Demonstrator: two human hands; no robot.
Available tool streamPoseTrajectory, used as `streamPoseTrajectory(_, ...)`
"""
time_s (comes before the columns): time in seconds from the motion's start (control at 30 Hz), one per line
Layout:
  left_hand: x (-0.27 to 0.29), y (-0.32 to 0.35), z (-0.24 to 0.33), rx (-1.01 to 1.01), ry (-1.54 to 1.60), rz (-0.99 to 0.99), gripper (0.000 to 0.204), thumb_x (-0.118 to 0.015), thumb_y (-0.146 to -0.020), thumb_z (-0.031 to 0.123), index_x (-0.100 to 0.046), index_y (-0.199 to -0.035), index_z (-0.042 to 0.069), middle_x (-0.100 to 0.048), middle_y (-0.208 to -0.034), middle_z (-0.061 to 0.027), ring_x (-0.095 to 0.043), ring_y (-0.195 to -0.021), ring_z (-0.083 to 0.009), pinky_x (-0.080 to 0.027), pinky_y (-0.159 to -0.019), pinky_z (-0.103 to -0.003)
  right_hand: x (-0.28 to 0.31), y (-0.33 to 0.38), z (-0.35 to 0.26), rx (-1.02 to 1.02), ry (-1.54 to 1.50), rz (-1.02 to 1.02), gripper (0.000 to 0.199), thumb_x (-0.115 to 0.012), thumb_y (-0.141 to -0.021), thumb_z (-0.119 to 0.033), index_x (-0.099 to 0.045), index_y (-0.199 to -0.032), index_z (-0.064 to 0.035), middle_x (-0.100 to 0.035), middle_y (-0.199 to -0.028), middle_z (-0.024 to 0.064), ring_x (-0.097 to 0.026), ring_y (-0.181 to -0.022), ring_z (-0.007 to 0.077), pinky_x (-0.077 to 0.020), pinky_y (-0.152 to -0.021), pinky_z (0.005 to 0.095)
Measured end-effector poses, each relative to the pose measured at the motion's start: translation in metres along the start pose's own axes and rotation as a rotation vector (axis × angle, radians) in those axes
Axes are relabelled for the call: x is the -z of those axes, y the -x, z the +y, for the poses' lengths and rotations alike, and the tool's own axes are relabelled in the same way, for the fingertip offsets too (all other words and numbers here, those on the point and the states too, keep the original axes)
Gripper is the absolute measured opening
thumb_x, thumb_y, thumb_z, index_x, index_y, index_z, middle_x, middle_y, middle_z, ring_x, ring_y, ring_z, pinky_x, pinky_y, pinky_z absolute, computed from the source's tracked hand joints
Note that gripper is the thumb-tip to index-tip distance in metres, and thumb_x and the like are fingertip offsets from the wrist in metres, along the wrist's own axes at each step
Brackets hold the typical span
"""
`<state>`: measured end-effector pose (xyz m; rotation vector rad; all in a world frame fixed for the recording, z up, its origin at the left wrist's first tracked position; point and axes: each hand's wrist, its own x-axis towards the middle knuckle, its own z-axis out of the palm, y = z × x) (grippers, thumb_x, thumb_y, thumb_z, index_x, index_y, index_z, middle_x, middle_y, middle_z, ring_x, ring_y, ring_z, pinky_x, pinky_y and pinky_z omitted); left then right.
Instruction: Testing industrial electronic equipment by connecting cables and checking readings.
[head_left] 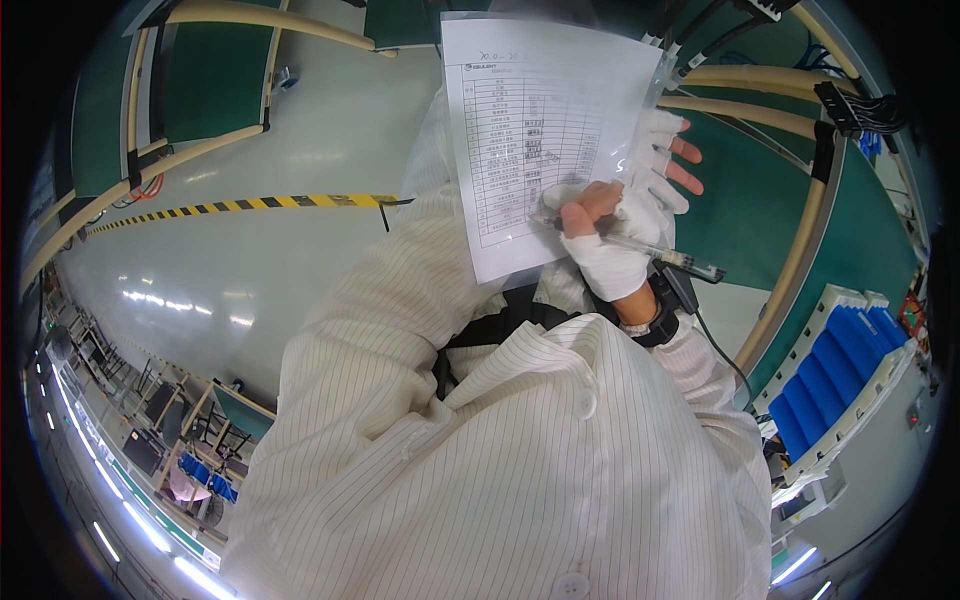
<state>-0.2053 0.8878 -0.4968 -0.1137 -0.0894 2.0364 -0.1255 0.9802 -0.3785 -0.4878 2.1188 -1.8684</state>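
A white printed form [510,160], covered by a table with stamps and handwriting and apparently in a clear plastic sleeve, lies in front of my chest. My left hand [662,165], in a white glove with bare fingertips, holds it from beneath. Its fingers stick out past the sheet's right edge, a little bent; the palm and thumb are hidden. Over the sheet's lower right, my right hand [605,245], in a similar glove, is closed around a clear-barrelled pen [650,250]. The pen's writing end points left, at the form. A black wrist strap [660,315] with a cable circles my right wrist.
Green worktops [740,200] with pale tubular edges stand ahead and right. Black cable connectors [860,110] hang at the far right, above a rack of blue bins [840,375]. Yellow-black floor tape [250,203] crosses the grey floor at left. Workstations [200,430] stand at lower left.
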Motion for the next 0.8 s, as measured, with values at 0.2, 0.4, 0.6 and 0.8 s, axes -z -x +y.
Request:
streamPoseTrajectory(0.2, 0.000, -0.002, 0.002, 0.009, -0.003, 0.000, 0.057, -0.046, -0.095, 0.049, -0.047, -0.126, 0.002, -0.050, -0.130, -0.0248, -0.052, -0.117, -0.0383, -0.042, -0.097, -0.055, 0.002, 0.003, 0.004, -0.060, 0.070, -0.117, 0.019, -0.066, -0.080, 0.005, -0.052, -0.071, -0.0039, -0.061, -0.073, 0.0065, -0.059, -0.069, 0.0147, -0.0475, -0.066, 0.0269)
streamPoseTrajectory(0.4, -0.003, -0.007, 0.003, 0.013, -0.001, -0.002, 0.056, -0.046, -0.095, 0.049, -0.047, -0.126, 0.002, -0.049, -0.130, -0.0251, -0.052, -0.117, -0.0388, -0.041, -0.097, -0.056, 0.001, 0.004, 0.005, -0.069, 0.024, -0.084, 0.020, -0.066, -0.080, 0.005, -0.051, -0.070, -0.0042, -0.063, -0.074, 0.0077, -0.059, -0.069, 0.0146, -0.0473, -0.065, 0.0268)
streamPoseTrajectory(0.6, 0.002, -0.012, 0.005, 0.023, -0.015, 0.014, 0.056, -0.046, -0.095, 0.049, -0.047, -0.126, 0.002, -0.049, -0.131, -0.0253, -0.052, -0.117, -0.0393, -0.041, -0.097, -0.057, -0.006, -0.002, 0.004, 0.042, -0.016, 0.035, 0.025, -0.071, -0.076, -0.001, -0.050, -0.065, -0.0074, -0.051, -0.058, -0.0004, -0.046, -0.051, 0.0081, -0.0392, -0.050, 0.0227)
streamPoseTrajectory(0.8, 0.007, -0.012, 0.003, -0.012, 0.017, -0.019, 0.056, -0.053, -0.091, 0.047, -0.044, -0.126, 0.004, -0.042, -0.136, -0.0281, -0.045, -0.122, -0.0453, -0.034, -0.096, -0.068, -0.004, 0.002, 0.001, -0.035, 0.010, -0.011, 0.020, -0.069, -0.079, 0.000, -0.052, -0.069, -0.0054, -0.057, -0.067, 0.0030, -0.052, -0.060, 0.0099, -0.0424, -0.057, 0.0244)
